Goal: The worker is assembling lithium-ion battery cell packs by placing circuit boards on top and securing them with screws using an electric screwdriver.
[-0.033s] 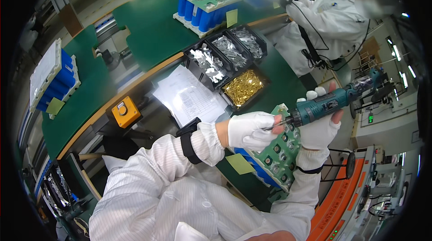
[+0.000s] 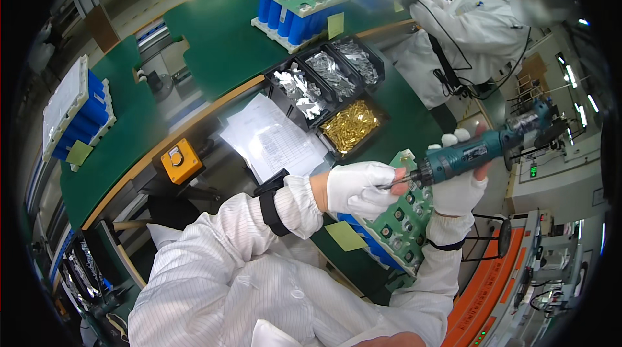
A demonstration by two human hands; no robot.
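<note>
While gloved right hand [image 2: 459, 186] grips it, teal electric screwdriver [image 2: 476, 151], level

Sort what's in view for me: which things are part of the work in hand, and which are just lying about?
In hand:
left hand
right hand
teal power screwdriver
green battery pack

Lying about:
tray of brass parts
paper sheet
yellow button box

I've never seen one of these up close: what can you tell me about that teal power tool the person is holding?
The teal power screwdriver is a slim, plastic-looking cylinder with a darker rear end and a thin metal bit in front. It lies nearly level above the green battery tray. The gloved right hand grips its body; the gloved left hand pinches the bit tip with its fingers.
</note>
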